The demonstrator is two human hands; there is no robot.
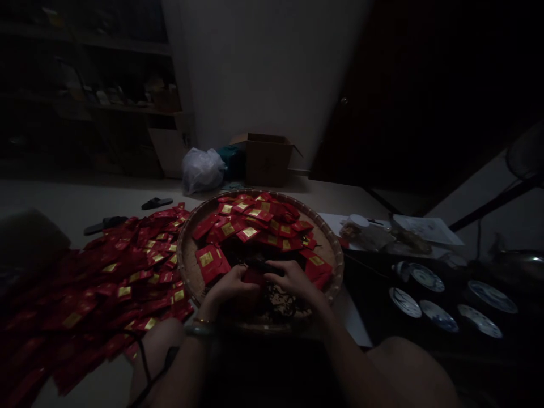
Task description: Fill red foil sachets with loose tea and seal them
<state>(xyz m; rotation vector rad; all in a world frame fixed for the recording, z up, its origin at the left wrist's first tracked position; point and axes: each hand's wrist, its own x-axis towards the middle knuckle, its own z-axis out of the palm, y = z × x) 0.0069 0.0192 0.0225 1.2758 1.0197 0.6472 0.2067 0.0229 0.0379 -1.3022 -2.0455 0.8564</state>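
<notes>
A round woven bamboo tray [183, 263] sits in front of me, heaped with red packets [250, 218] that carry gold labels. Near its front edge, my left hand [232, 288] is closed on a red packet [251, 279], thumb on top. From the other side my right hand [294, 279] grips the same packet's upper edge with curled fingers. Something dark shows at the fingertips there, too dim to make out. Dark loose leaf-like pieces [280, 303] lie on the tray below the right hand.
A large pile of red packets [140, 277] covers the floor at left, near dark slippers [156, 203]. A cardboard box [267, 161] and a white plastic bag [203, 170] stand by the wall. Several blue-and-white dishes [440, 315] lie on a dark surface at right.
</notes>
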